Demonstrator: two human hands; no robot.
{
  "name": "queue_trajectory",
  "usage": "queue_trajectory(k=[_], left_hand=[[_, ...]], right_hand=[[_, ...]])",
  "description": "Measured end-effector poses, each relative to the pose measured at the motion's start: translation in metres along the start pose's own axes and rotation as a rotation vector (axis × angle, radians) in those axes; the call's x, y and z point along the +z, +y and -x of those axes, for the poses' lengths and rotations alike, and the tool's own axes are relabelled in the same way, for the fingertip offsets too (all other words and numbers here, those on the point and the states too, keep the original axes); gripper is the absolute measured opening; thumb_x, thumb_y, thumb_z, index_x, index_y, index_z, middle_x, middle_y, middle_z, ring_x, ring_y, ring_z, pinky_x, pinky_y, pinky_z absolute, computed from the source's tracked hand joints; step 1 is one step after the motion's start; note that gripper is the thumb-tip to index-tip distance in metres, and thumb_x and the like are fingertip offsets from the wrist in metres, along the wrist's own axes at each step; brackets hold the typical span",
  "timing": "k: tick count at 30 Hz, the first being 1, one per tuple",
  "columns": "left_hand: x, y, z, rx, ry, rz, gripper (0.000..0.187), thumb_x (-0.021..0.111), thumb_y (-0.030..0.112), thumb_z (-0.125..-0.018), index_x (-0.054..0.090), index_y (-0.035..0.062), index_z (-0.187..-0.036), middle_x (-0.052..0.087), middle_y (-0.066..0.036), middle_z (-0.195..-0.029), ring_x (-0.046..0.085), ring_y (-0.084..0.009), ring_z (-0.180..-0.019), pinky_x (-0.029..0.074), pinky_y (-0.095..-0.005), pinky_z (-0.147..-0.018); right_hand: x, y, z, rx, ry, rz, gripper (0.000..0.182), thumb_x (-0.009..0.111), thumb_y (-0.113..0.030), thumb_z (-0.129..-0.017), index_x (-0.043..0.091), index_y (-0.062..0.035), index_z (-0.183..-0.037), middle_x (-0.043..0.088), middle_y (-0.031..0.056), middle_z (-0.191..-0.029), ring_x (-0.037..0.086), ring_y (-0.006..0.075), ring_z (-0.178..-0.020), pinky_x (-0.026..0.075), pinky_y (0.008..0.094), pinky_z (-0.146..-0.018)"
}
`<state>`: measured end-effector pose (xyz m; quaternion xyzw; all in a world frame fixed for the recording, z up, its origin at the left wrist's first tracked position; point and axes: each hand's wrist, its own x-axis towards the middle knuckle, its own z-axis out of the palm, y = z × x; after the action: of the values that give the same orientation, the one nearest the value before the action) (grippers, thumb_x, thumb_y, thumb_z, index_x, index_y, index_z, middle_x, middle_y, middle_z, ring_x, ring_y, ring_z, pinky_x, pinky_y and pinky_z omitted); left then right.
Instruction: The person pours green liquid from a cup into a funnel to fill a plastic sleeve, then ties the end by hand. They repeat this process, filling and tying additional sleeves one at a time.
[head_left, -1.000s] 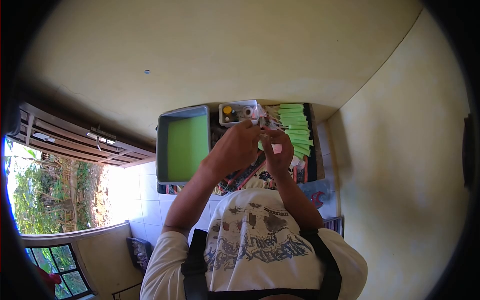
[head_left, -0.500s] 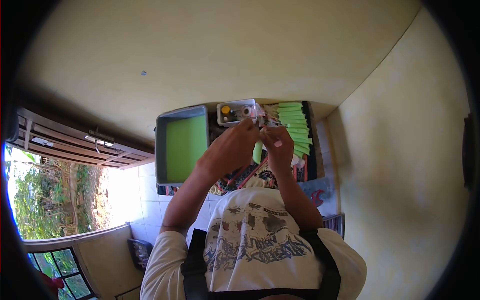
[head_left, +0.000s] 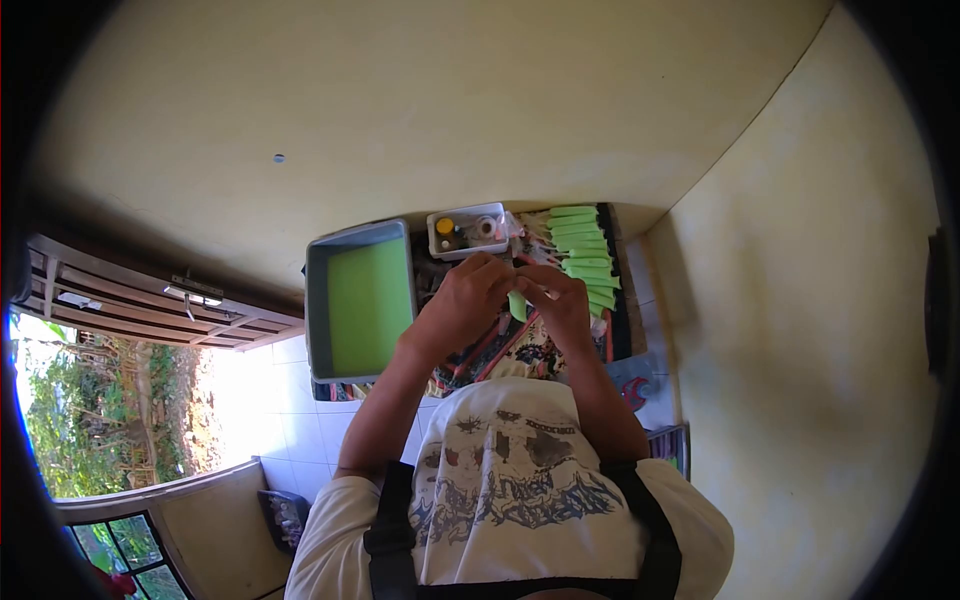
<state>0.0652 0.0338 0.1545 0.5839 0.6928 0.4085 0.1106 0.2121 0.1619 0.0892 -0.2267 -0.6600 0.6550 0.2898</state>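
A slim plastic tube of green liquid [head_left: 517, 305] hangs between my two hands, its top end at my fingertips. My left hand [head_left: 465, 298] is closed, its fingers pinched at that top end. From the other side my right hand [head_left: 560, 305] pinches there too, thumb and forefinger together. The knuckles hide the exact grip. Just beyond the right hand, several filled green tubes [head_left: 580, 240] lie side by side in a row. To the left of my left hand stands a grey tub [head_left: 312, 310] holding green liquid.
A white tray [head_left: 470, 250] with a yellow-capped bottle [head_left: 445, 228] and a tape-like roll [head_left: 487, 228] sits behind my hands. Clear plastic lies beside it. A patterned cloth [head_left: 530, 345] lies underneath. The wall [head_left: 500, 120] rises close behind; a barred door [head_left: 170, 290] is at left.
Both hands have dropped slightly and drawn closer together around the tube's top. The right fingers have curled over further. The whole view has shifted a little.
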Motion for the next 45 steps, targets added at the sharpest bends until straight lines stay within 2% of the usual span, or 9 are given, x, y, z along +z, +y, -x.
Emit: queue_trajectory(k=[5, 11, 21, 24, 30, 32, 35, 41, 45], left_hand=[[-0.006, -0.005, 0.006, -0.240, -0.079, 0.106, 0.014, 0.075, 0.005, -0.097, 0.071, -0.0010, -0.109, 0.079, -0.016, -0.096, 0.079, -0.0283, -0.086, 0.061, -0.0379, -0.077], [0.003, -0.021, 0.012, -0.183, 0.011, 0.141, 0.014, 0.078, 0.004, -0.096, 0.072, -0.0021, -0.108, 0.080, -0.014, -0.095, 0.078, -0.0183, -0.083, 0.060, -0.0337, -0.076], [0.010, -0.036, 0.025, -0.371, 0.118, 0.205, 0.018, 0.083, 0.008, -0.093, 0.074, -0.0003, -0.106, 0.079, -0.009, -0.091, 0.074, -0.0120, -0.082, 0.058, -0.0283, -0.072], [0.020, -0.035, 0.024, -0.189, 0.251, 0.127, 0.016, 0.079, 0.001, -0.092, 0.076, 0.0000, -0.107, 0.079, -0.009, -0.095, 0.076, -0.0155, -0.082, 0.059, -0.0296, -0.071], [0.016, -0.064, 0.032, 0.118, 0.163, 0.124, 0.021, 0.073, -0.008, -0.092, 0.079, -0.0019, -0.111, 0.076, -0.013, -0.108, 0.075, -0.0189, -0.075, 0.061, -0.0320, -0.067], [0.010, -0.063, 0.034, -0.025, 0.120, 0.207, 0.018, 0.075, -0.005, -0.092, 0.079, 0.0002, -0.109, 0.076, -0.013, -0.105, 0.076, -0.0253, -0.085, 0.062, -0.0357, -0.073], [0.008, -0.061, 0.038, -0.103, 0.089, 0.222, 0.014, 0.076, -0.003, -0.093, 0.078, -0.0004, -0.107, 0.076, -0.014, -0.102, 0.076, -0.0284, -0.089, 0.061, -0.0363, -0.076], [0.022, -0.075, 0.053, -0.328, 0.057, 0.448, 0.012, 0.076, 0.006, -0.097, 0.073, -0.0031, -0.105, 0.075, -0.012, -0.097, 0.071, -0.0188, -0.075, 0.058, -0.0323, -0.069], [0.030, -0.087, 0.063, -0.450, 0.005, 0.622, 0.015, 0.071, 0.013, -0.105, 0.073, -0.0018, -0.105, 0.070, -0.004, -0.089, 0.062, -0.0088, -0.065, 0.051, -0.0281, -0.057]], right_hand=[[-0.012, 0.009, -0.001, -0.114, -0.166, 0.161, 0.014, 0.087, -0.009, -0.089, 0.083, -0.0023, -0.101, 0.082, 0.0067, -0.099, 0.073, 0.0146, -0.087, 0.055, 0.0317, -0.085], [0.012, 0.014, 0.008, -0.232, 0.048, 0.353, 0.009, 0.089, -0.014, -0.088, 0.084, -0.0087, -0.093, 0.083, 0.0036, -0.093, 0.079, 0.0177, -0.085, 0.050, 0.0526, -0.110], [0.025, 0.024, 0.002, -0.181, 0.056, 0.281, 0.015, 0.087, -0.018, -0.091, 0.083, -0.0063, -0.099, 0.078, 0.0057, -0.095, 0.071, 0.0212, -0.095, 0.052, 0.0370, -0.097], [0.021, 0.033, 0.000, -0.070, -0.040, 0.130, 0.016, 0.085, -0.019, -0.094, 0.082, -0.0057, -0.102, 0.070, 0.0038, -0.103, 0.064, 0.0196, -0.104, 0.050, 0.0349, -0.098], [0.017, 0.066, -0.002, 0.077, -0.148, -0.140, 0.022, 0.082, -0.026, -0.098, 0.081, -0.0062, -0.107, 0.051, 0.0021, -0.114, 0.057, 0.0180, -0.113, 0.048, 0.0337, -0.100], [0.018, 0.060, 0.000, 0.108, -0.182, -0.181, 0.025, 0.083, -0.027, -0.098, 0.081, -0.0058, -0.110, 0.054, 0.0035, -0.118, 0.057, 0.0170, -0.115, 0.048, 0.0326, -0.101], [0.017, 0.064, -0.002, -0.105, -0.136, 0.222, 0.026, 0.087, -0.027, -0.094, 0.081, -0.0052, -0.108, 0.059, 0.0062, -0.120, 0.061, 0.0168, -0.118, 0.051, 0.0316, -0.097], [0.034, 0.028, 0.004, -0.370, 0.063, 0.429, 0.025, 0.094, -0.018, -0.084, 0.084, -0.0064, -0.104, 0.072, 0.0084, -0.104, 0.075, 0.0209, -0.085, 0.060, 0.0363, -0.083], [0.036, 0.022, 0.004, -0.429, -0.010, 0.407, 0.028, 0.093, -0.013, -0.082, 0.084, -0.0077, -0.108, 0.078, 0.0095, -0.096, 0.075, 0.0213, -0.076, 0.060, 0.0344, -0.072]])
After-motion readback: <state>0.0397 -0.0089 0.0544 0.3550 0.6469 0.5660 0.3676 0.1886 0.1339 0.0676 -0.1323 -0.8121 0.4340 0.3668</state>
